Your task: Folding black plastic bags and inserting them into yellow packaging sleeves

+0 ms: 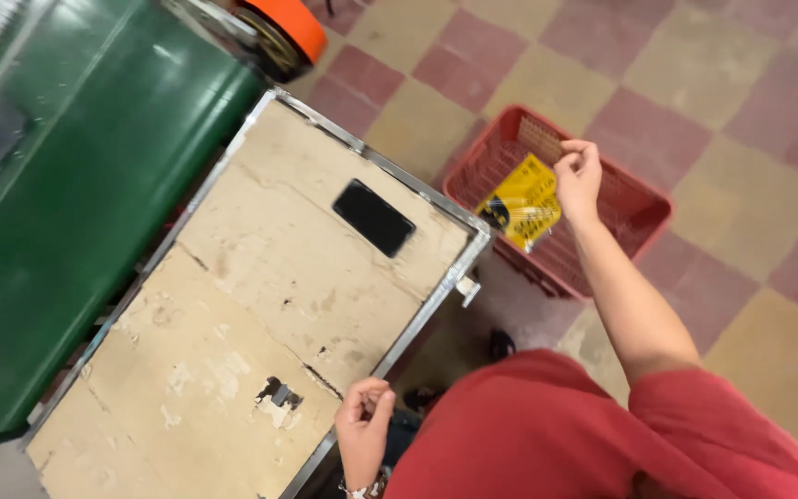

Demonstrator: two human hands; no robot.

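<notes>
My right hand [578, 176] reaches out over a red plastic basket [644, 222] on the floor and pinches the top edge of a yellow plastic packet [521, 205], which hangs inside the basket. My left hand [362, 427] rests loosely curled at the near edge of a worn cardboard-topped table [260, 305] and holds nothing that I can see. A black phone [373, 217] lies flat on the table's far part.
A metal frame [436, 296] edges the table. A green machine [85, 176] stands along the table's left side, with an orange wheel [290, 30] behind it. The floor [695, 74] has red and beige checkered tiles.
</notes>
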